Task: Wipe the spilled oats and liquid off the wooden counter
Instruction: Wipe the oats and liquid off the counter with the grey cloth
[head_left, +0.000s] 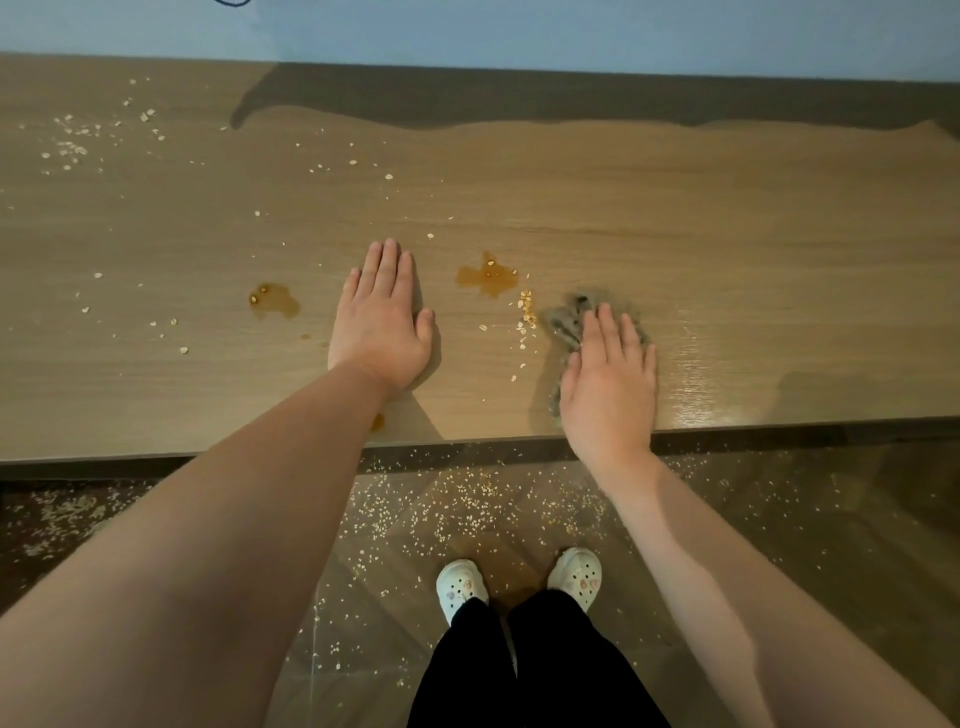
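Puddle (488, 275) and oats (525, 307) lie on the counter (675, 208) between left hand (379, 332) and cloth (563, 325) under right hand (608, 395).

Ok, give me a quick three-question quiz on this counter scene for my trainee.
1. True or false: the left hand presses the cloth.
2. The brown puddle nearest the cloth lies: A) between the hands; B) at the back wall; C) under the cloth.
3. Besides the counter, where do oats lie?
Key: 1 false, the right hand does; 2 A; 3 on the floor.
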